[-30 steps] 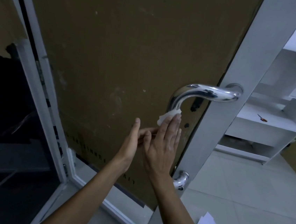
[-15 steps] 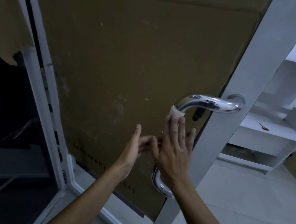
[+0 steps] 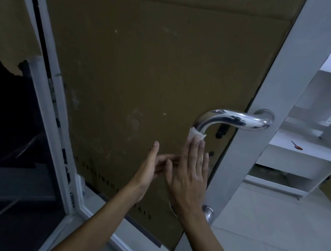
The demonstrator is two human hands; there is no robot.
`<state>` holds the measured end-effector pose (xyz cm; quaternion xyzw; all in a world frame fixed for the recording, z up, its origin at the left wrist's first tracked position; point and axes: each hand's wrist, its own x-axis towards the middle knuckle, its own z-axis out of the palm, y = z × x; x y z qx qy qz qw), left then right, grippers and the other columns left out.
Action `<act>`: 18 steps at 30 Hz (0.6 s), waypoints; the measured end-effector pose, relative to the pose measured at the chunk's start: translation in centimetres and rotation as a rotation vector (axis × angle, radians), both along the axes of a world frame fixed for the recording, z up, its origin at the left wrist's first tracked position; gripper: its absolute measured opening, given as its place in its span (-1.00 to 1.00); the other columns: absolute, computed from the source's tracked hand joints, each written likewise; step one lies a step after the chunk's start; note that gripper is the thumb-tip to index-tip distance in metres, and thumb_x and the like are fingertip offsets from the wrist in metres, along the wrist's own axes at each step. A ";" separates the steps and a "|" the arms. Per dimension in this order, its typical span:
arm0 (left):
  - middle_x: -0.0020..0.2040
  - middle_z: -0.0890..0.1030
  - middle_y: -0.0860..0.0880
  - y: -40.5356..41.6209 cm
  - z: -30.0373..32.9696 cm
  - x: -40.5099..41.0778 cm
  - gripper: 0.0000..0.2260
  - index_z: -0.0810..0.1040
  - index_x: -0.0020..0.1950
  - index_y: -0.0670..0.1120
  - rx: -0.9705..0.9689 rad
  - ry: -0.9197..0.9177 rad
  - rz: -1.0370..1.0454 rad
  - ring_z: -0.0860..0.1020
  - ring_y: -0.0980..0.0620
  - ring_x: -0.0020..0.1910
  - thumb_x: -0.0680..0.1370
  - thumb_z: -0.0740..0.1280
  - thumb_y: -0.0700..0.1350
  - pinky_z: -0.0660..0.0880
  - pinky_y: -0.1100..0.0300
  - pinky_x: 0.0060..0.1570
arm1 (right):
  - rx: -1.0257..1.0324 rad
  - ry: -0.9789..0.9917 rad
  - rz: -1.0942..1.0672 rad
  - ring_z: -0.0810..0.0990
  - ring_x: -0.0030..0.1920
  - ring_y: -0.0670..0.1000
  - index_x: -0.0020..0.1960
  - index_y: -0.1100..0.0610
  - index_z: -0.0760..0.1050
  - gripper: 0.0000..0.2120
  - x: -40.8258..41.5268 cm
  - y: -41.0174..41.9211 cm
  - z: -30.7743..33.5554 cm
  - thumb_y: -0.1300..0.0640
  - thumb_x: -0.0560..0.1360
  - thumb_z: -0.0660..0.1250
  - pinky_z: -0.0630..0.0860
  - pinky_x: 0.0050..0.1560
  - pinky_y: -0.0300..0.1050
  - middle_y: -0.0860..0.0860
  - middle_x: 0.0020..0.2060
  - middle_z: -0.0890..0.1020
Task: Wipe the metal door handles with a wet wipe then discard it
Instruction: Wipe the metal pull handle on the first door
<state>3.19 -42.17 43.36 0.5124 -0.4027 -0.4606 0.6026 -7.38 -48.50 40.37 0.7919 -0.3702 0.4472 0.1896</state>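
Nearest us, two bare forearms reach up toward the door handle, the landmark for everything here. The right hand lies flat over the handle's upright bar, fingers straight and together, pressing the wet wipe against the metal just below the upper bend. Half a second ago that hand sat lower on the bar with its fingers spread; now it has slid up and flattened, so only the bottom foot of the handle peeks out by the wrist. The wipe has stayed tucked under the fingertips through the stroke.

The left hand, just left of the handle, is open, thumb up, fingers reaching toward the bar behind the right hand; whether they touch the metal I cannot tell.

My read: the upright section is getting worked up and down, while the horizontal top arm, gleaming above the wipe, looks not yet covered. Discarding is some way off.

Behind the handle, the cardboard panel fills the door; further right stand the white shelves.
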 end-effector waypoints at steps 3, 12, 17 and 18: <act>0.08 0.69 0.08 0.0 0.1 0.0 -0.37 0.70 0.02 0.12 0.013 -0.008 0.009 0.60 0.20 0.12 0.56 -0.14 0.33 0.45 0.15 0.17 | 0.066 -0.123 0.013 -0.13 0.58 0.05 0.57 0.17 -0.26 -0.21 1.4 0.6 0.2 -0.08 0.58 0.15 0.03 0.54 0.05 0.05 0.57 -0.24; 0.24 0.59 0.08 -0.2 -0.4 0.3 -0.43 0.61 0.18 0.24 0.010 0.128 -0.034 0.48 0.09 0.30 0.36 0.15 0.51 0.32 0.01 0.38 | 0.480 -0.646 0.287 -0.12 0.56 -0.05 0.56 0.04 -0.32 -0.18 4.0 2.5 5.8 -0.07 0.55 0.17 0.00 0.54 0.00 0.02 0.58 -0.09; 0.10 0.68 0.04 -0.5 -0.4 0.2 -0.33 0.65 0.14 0.01 0.028 0.002 0.027 0.61 0.13 0.14 0.58 -0.17 0.31 0.44 0.15 0.18 | 0.748 -0.791 0.609 0.42 0.24 -0.32 0.40 -0.31 0.19 -0.54 1.2 1.2 9.0 -0.24 0.52 0.15 0.31 0.24 -0.43 -0.37 0.21 0.46; 0.11 0.68 0.04 -0.5 -0.4 0.1 -0.32 0.65 0.15 -0.01 0.019 -0.004 0.018 0.60 0.12 0.15 0.60 -0.20 0.28 0.43 0.12 0.21 | 0.808 -0.787 0.659 0.48 0.21 -0.24 0.40 -0.19 0.30 -0.49 0.3 0.4 9.3 -0.34 0.51 0.09 0.36 0.25 -0.31 -0.27 0.17 0.52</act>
